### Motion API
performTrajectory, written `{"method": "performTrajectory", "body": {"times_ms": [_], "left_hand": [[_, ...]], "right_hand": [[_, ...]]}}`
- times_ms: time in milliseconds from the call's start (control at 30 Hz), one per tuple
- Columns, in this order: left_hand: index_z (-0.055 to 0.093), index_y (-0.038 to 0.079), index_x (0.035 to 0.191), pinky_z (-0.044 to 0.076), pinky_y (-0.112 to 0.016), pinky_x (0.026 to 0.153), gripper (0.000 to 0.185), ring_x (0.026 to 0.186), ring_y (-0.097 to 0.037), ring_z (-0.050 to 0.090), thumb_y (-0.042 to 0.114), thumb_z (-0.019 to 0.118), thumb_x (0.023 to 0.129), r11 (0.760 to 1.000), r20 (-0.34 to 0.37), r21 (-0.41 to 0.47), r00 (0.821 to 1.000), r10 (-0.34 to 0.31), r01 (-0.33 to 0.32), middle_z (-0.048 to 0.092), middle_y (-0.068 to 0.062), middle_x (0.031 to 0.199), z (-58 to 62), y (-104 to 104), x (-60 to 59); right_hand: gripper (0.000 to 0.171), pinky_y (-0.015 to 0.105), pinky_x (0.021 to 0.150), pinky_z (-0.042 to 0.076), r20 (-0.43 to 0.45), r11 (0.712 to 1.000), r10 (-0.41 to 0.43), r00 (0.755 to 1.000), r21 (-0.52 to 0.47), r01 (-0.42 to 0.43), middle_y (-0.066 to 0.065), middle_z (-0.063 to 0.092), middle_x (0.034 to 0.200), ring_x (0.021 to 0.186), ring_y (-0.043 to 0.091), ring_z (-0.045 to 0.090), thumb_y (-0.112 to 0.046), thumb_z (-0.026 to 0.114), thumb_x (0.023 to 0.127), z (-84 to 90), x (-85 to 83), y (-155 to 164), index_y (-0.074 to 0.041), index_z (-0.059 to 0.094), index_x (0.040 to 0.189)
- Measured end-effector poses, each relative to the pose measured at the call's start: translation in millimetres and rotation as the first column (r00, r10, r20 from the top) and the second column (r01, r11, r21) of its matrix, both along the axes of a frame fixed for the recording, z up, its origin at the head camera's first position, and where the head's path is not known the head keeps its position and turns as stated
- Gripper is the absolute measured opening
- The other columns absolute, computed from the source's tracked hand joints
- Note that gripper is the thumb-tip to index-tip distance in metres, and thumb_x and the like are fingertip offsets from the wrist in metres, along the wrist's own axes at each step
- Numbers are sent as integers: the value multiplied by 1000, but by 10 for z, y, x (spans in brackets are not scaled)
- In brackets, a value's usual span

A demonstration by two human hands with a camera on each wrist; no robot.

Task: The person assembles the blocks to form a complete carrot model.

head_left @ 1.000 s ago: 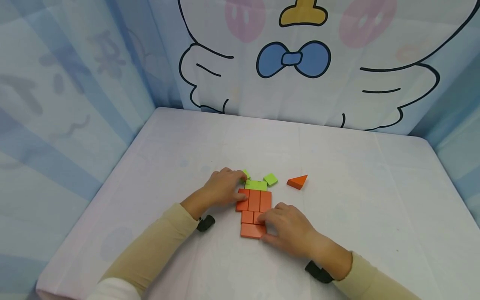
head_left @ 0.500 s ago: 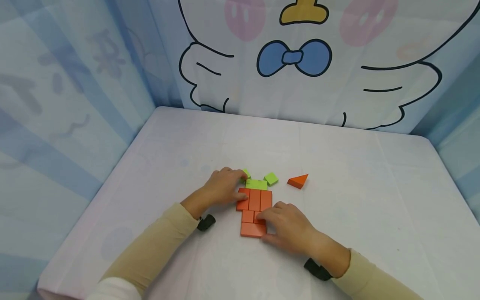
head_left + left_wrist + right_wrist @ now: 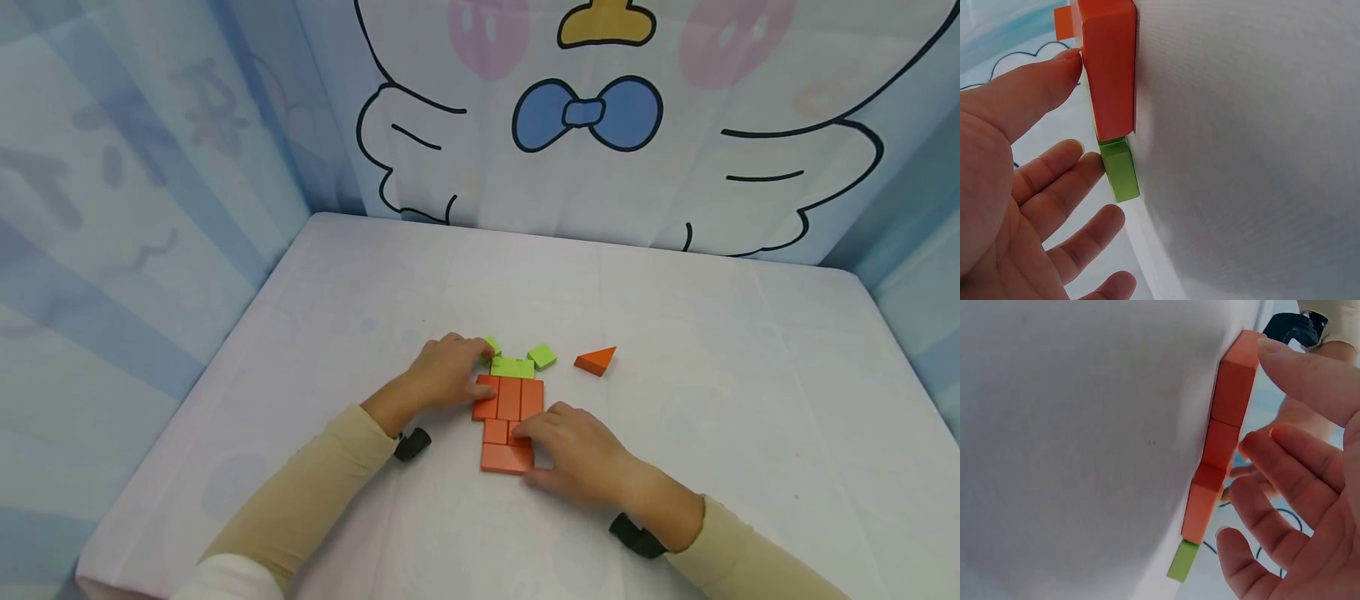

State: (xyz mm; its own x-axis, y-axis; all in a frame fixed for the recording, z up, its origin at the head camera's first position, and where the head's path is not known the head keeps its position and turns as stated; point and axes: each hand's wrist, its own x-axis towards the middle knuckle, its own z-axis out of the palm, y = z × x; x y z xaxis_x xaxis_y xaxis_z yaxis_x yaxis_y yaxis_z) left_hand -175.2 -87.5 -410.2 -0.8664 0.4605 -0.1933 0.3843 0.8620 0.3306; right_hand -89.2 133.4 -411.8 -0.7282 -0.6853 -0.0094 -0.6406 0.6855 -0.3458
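Note:
Orange blocks (image 3: 510,398) lie flat on the table, edge to edge: three long ones side by side, two small ones below, and a wide block (image 3: 506,457) at the near end. A green block (image 3: 512,367) borders their far edge, with a small green block (image 3: 542,357) at its right corner. Another small green block (image 3: 492,342) is partly hidden behind my left hand (image 3: 446,373). That hand's thumb touches the left orange block, and a fingertip meets green in the left wrist view. My right hand (image 3: 581,454) rests its loosely extended fingers on the lower orange blocks, thumb at the wide block's corner.
An orange triangular block (image 3: 596,361) lies apart, to the right of the green ones. The white-covered table (image 3: 712,375) ends at a printed curtain (image 3: 585,183) at the back, and blue curtains flank it. A black strap device (image 3: 637,536) sits on the right wrist.

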Motion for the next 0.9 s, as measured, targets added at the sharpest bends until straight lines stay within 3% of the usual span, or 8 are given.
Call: {"method": "performTrajectory", "body": {"times_ms": [133,267,400,600,900], "left_hand": [[58,15,135,39,-50,100,54,127,-29,49,41,75,90,1000,-7,1,1000,-3,3,61,-1,132,-6,-5,-3],[58,15,135,39,-50,100,54,127,-29,49,41,75,90,1000,-7,5,1000,-3,3,61,-2,132,-9,-4,-7],[58,15,135,39,-50,100,54,127,-29,48,41,75,90,1000,0,9,1000,-2,2,61,-2,132,1,-2,-2],[59,16,134,38,-50,101,54,127,-29,48,41,75,90,1000,0,5,1000,3,-3,61,-1,131,6,-1,2],[58,17,136,38,-49,101,55,128,-28,48,42,74,90,1000,2,-7,1000,4,-4,61,-1,133,2,6,-7]], "right_hand": [[43,40,90,49,60,999,-26,998,-22,27,-5,67,116,106,20,56,-23,80,84,54,-60,78,-11,67,123],[47,46,97,46,101,994,-109,989,-20,111,0,65,122,115,25,56,-21,79,86,135,-198,228,-10,64,130],[51,53,101,43,73,980,-197,978,-18,198,9,63,129,120,33,55,-18,77,88,193,-377,443,-6,61,135],[43,55,101,42,33,951,-306,952,-39,307,15,65,122,118,38,55,-11,75,89,200,-602,685,-1,63,130],[39,56,101,41,30,938,-345,938,-17,346,19,65,121,117,41,55,-6,71,91,139,-752,782,2,63,128]]}}
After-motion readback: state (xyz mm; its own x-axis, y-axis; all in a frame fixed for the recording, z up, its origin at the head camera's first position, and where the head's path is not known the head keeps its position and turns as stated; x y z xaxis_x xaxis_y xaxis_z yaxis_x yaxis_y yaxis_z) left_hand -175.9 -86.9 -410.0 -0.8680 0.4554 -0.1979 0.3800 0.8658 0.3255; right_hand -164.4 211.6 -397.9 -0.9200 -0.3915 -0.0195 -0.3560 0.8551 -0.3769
